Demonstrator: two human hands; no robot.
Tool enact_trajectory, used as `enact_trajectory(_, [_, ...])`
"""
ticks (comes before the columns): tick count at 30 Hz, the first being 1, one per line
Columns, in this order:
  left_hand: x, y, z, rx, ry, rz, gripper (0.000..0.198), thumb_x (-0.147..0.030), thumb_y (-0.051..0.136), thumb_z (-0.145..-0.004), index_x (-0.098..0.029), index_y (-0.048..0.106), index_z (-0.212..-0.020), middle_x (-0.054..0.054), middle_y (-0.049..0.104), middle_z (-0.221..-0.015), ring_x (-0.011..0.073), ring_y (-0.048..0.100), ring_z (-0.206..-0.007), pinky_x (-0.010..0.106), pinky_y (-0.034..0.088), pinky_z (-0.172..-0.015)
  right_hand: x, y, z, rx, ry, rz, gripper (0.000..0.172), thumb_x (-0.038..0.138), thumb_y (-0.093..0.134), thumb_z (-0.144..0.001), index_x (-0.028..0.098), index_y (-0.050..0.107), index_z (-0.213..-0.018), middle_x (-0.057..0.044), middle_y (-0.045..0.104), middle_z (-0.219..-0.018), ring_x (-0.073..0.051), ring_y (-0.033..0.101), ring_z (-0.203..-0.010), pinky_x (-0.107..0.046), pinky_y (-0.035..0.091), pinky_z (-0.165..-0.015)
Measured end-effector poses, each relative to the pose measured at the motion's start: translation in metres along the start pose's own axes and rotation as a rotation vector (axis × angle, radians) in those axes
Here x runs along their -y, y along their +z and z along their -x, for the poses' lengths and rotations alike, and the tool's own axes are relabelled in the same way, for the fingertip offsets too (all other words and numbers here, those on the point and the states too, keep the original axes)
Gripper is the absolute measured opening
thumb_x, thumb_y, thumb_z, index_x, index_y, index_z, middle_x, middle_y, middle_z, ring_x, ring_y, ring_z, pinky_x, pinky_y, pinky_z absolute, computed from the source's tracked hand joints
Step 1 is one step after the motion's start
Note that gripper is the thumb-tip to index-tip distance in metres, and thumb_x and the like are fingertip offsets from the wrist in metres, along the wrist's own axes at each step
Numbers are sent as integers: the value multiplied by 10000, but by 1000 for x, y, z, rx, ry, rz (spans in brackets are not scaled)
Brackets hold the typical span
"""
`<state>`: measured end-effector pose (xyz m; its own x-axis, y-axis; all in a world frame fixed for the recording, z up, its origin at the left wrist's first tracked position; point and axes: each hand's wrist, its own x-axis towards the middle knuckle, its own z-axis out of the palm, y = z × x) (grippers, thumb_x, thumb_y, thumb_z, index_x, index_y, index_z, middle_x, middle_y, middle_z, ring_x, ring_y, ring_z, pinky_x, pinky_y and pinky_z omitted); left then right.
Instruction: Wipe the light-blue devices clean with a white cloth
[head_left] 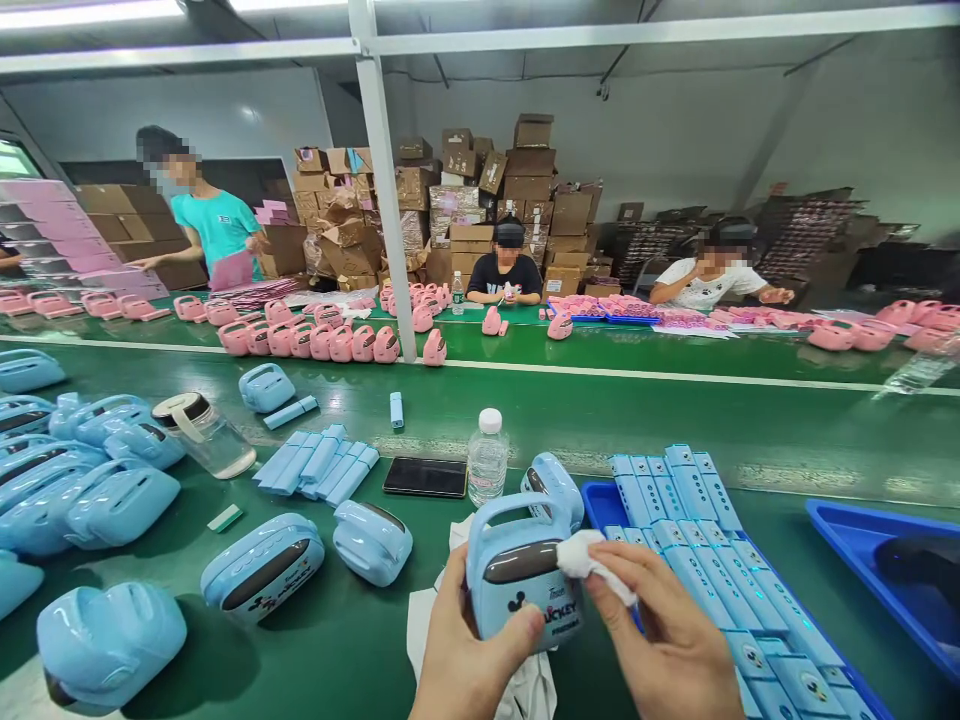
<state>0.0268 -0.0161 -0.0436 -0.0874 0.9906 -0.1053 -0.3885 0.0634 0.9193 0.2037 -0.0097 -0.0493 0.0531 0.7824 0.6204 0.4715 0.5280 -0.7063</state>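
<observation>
Light-blue plastic handled gadget stands upright above the green conveyor belt, gripped by the left hand; right hand pinches a white wiping cloth against its side; many similar blue units lie nearby, seemingly unwiped.

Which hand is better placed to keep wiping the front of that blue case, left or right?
Right, most likely. The right hand pinches the white cloth against the blue case at its upper right edge. The left hand grips the case from below, thumb on its front, steadying it.
</observation>
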Motion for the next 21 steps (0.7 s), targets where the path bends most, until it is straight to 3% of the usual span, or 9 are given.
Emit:
enact_trajectory(1, [1,-1,0,4,-20,11,727,-488,946,-618,-195,664,-1221,127,822,-1098,329,759,-1001,403,617,-880,-4,-2,2,-7,131,-67,136,319,730,-973,332,790,-1094,-28,768,-1132,-211,756,-1033,-237,651,-858])
enact_trajectory(3, [1,-1,1,14,-18,47,817,-541,938,-616,-198,623,-1287,145,813,-1153,354,765,-1039,419,626,-874,-5,-1,8,23,366,-243,224,440,713,-984,326,747,-1174,-36,744,-1232,-215,742,-1066,-234,644,-855])
enact_trajectory(5, [-2,1,4,14,-6,47,810,-549,939,-615,-211,625,-1280,139,812,-1159,357,769,-1045,405,631,-855,1,5,12,66,481,-356,333,510,672,-998,309,663,-1263,-50,734,-1216,-212,736,-994,-251,642,-817])
enact_trajectory(9, [-10,4,8,-5,39,-1,715,-553,932,-628,-239,671,-1215,95,813,-1124,326,764,-1000,369,630,-829,18,18,7,55,475,-383,375,576,641,-993,274,618,-1214,-40,717,-986,-209,683,-808,-269,605,-697])
enact_trajectory(12, [-8,2,6,-29,33,19,681,-568,921,-638,-223,701,-1182,94,816,-1116,320,756,-976,368,633,-791,25,23,-1,63,495,-434,423,619,678,-956,266,640,-1185,-40,722,-981,-217,680,-808,-271,592,-683])
enact_trajectory(14, [-4,2,4,-44,-50,139,711,-559,935,-617,-206,708,-1192,108,823,-1110,352,758,-1023,397,642,-811,27,26,-2,76,497,-493,468,654,671,-950,276,643,-1225,-40,734,-1018,-220,696,-835,-272,601,-692])
enact_trajectory(18, [0,4,1,-95,-312,376,710,-590,919,-651,-201,731,-1215,116,831,-1114,384,740,-1161,447,610,-981,28,34,5,-17,490,-655,561,607,678,-967,314,557,-1429,-82,683,-1360,-269,695,-1174,-361,602,-984])
enact_trajectory(21, [-7,1,-1,-24,-215,309,739,-593,896,-705,-191,697,-1292,150,788,-1258,395,683,-1268,464,545,-1088,28,37,9,-23,479,-655,615,513,707,-973,319,481,-1511,-92,615,-1492,-274,624,-1335,-389,540,-1108])
